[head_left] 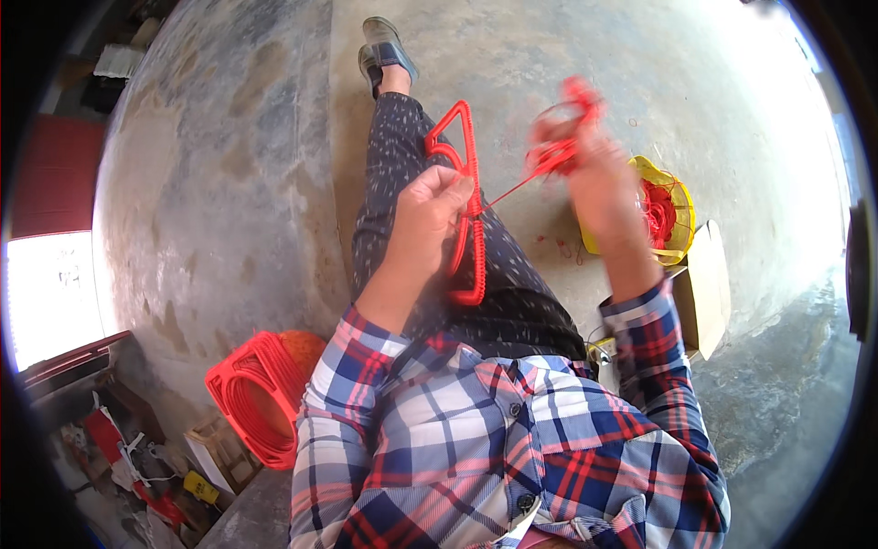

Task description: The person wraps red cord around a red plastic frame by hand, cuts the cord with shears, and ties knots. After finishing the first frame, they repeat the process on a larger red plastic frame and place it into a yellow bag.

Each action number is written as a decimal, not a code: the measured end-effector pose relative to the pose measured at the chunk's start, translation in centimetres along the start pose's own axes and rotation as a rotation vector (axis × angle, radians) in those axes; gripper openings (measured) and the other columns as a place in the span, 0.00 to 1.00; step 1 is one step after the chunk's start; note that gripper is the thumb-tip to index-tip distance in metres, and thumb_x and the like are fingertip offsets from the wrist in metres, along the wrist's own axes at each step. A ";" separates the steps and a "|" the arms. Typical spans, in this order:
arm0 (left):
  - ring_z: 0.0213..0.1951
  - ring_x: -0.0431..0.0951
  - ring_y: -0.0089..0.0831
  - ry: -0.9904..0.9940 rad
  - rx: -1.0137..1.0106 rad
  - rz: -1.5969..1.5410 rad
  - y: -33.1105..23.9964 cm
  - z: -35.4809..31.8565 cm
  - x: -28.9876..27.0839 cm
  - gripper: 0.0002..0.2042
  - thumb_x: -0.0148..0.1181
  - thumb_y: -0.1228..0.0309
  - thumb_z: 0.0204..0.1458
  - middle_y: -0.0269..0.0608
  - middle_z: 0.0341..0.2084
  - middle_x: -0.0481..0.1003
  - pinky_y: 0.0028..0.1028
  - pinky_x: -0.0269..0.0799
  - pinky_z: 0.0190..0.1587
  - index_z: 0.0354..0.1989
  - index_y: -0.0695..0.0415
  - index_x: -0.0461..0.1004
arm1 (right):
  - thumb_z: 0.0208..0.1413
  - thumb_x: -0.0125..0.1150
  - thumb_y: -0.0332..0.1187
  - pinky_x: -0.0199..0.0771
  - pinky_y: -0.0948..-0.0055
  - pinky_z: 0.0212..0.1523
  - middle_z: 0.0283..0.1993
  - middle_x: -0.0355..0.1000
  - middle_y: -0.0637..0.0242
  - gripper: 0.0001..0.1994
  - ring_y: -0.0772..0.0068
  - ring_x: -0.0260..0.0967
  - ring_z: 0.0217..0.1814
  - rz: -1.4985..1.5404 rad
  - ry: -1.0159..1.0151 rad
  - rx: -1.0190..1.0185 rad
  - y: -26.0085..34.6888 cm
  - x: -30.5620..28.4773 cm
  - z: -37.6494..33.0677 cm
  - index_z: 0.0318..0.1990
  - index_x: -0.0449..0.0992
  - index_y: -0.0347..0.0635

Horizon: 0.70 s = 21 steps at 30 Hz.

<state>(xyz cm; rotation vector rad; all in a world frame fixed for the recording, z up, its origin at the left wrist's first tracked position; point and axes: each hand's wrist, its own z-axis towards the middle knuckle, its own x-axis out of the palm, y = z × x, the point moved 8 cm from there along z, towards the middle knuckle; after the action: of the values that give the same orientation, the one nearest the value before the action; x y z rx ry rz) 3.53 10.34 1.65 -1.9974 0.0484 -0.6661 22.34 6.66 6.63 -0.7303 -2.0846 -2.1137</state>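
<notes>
My left hand [428, 218] pinches a red frame [476, 261] with bent corners, holding it over my lap. Cord coils closely along the frame's long side. From beside my left fingertips a taut red strand [512, 190] runs up to a loose bundle of red cord [560, 151]. My right hand [605, 188] is closed on that bundle, raised to the right of the frame; hand and bundle are smeared by motion. Dark patterned trousers [393, 156] lie behind the frame.
On the right stands a yellow basket [684, 197] holding red cord [657, 218], with an open cardboard box [706, 293] beside it. Several similar red frames [240, 384] are stacked at my left. A wooden crate [212, 450] and assorted clutter lie at lower left on the concrete floor [229, 165].
</notes>
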 end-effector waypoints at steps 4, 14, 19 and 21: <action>0.26 0.63 0.12 -0.030 -0.011 0.285 3.4 0.7 -3.0 0.09 0.62 0.65 0.51 0.24 0.24 0.68 0.18 0.57 0.28 0.36 0.55 0.73 | 0.67 0.44 0.36 0.50 0.82 0.19 0.21 0.53 0.76 0.11 0.84 0.47 0.19 0.583 -0.012 -0.224 9.1 -10.5 1.7 0.34 0.68 0.42; 0.50 0.71 0.28 -0.023 -0.163 0.084 9.1 1.5 -3.5 0.20 0.48 0.79 0.53 0.41 0.47 0.70 0.27 0.64 0.56 0.56 0.65 0.61 | 0.66 0.48 0.39 0.47 0.82 0.16 0.19 0.55 0.82 0.11 0.88 0.47 0.16 -0.249 0.124 0.602 -12.3 -1.5 -4.7 0.46 0.71 0.46; 0.36 0.73 0.25 0.057 -0.295 -0.167 10.1 1.3 -3.3 0.13 0.46 0.78 0.52 0.37 0.36 0.74 0.24 0.68 0.44 0.47 0.61 0.68 | 0.61 0.57 0.35 0.47 0.83 0.17 0.19 0.56 0.83 0.07 0.90 0.48 0.17 -0.022 0.099 0.508 -10.5 -0.2 -3.1 0.40 0.74 0.43; 0.33 0.72 0.25 0.094 -0.298 -0.194 10.7 1.5 -3.6 0.13 0.46 0.78 0.51 0.37 0.34 0.74 0.22 0.67 0.39 0.46 0.61 0.68 | 0.61 0.57 0.35 0.46 0.83 0.16 0.18 0.55 0.83 0.06 0.90 0.47 0.16 -0.064 0.087 0.489 -10.1 -1.2 -2.8 0.38 0.73 0.43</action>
<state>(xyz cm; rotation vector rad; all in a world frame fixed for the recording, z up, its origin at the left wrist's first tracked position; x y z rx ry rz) 3.78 7.24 -9.28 -2.2743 0.0108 -0.9216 18.74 4.33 -3.05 -0.4996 -2.4538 -1.5200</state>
